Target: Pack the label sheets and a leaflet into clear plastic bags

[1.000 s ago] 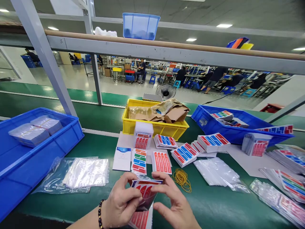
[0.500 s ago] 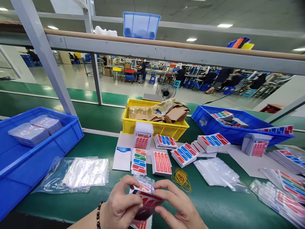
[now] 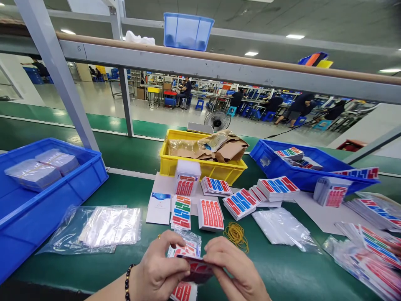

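Note:
Between my two hands, near the front of the green bench, is a dark-edged packet of red-printed sticker cards (image 3: 199, 271), tilted so that its edge faces me. My left hand (image 3: 161, 265) pinches its left end between thumb and fingers; a beaded bracelet is on that wrist. At the opposite end, my right hand (image 3: 233, 267) grips the packet's corner with thumb and fingertips. Just beyond lies a clear bag with printed cards (image 3: 189, 244), partly covered by the hands. More red-printed cards (image 3: 184, 291) lie beneath the packet.
Stacks of sticker cards (image 3: 210, 214), rubber bands (image 3: 236, 236) and clear bags (image 3: 109, 225) lie around. A yellow bin (image 3: 203, 167) stands behind, with blue bins at left (image 3: 62, 184) and right (image 3: 300, 171). Another person's blurred hand (image 3: 395, 247) is at the right edge.
My right hand's fingers have closed onto the packet's right end, and the packet is tipped flatter. At the right edge, another person's hand has come in over the cards.

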`<state>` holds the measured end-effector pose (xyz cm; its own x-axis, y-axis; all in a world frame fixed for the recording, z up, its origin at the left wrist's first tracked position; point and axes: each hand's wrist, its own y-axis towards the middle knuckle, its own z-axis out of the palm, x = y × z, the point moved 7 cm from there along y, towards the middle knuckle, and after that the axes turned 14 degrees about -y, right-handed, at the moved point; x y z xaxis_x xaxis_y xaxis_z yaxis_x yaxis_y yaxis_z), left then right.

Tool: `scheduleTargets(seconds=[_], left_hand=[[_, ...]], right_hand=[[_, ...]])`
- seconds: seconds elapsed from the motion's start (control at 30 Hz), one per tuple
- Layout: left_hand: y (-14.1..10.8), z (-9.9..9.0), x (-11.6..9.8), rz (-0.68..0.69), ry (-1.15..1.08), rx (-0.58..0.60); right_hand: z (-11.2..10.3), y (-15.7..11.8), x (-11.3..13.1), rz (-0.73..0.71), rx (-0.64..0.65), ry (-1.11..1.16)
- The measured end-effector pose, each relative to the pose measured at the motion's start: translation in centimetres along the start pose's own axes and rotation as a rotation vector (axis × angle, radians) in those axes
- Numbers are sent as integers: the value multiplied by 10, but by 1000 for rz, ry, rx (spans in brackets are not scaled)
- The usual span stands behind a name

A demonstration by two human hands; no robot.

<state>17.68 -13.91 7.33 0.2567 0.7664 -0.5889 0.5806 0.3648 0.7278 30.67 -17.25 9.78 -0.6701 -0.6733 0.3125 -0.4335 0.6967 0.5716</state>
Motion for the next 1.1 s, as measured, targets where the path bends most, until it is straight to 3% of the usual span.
scheduleTargets(seconds=[0.13,0.2,0.3,0.53,0.77,0.93,1.1], left_hand=[[-2,2,1,10,-70,-39],[-3,2,2,10,-91,-57],[-2,-1,3,-24,-50,-40],[3,-4,3,-47,65,126],[-3,-9,8,-193,12,66],[-1,-9,0,-173,13,71],[-1,-7,1,-197,-4,68]], right_hand=[[15,-1,2,47,221,-3],[16,-3,-2,112,263,-76],[12,-6,-6,154,244,-142],[4,-9,-2,44,80,-259],[8,-9,-1,83,56,-180],[8,-9,1,75,2,-105],[14,-11,0,79,40,-61]])
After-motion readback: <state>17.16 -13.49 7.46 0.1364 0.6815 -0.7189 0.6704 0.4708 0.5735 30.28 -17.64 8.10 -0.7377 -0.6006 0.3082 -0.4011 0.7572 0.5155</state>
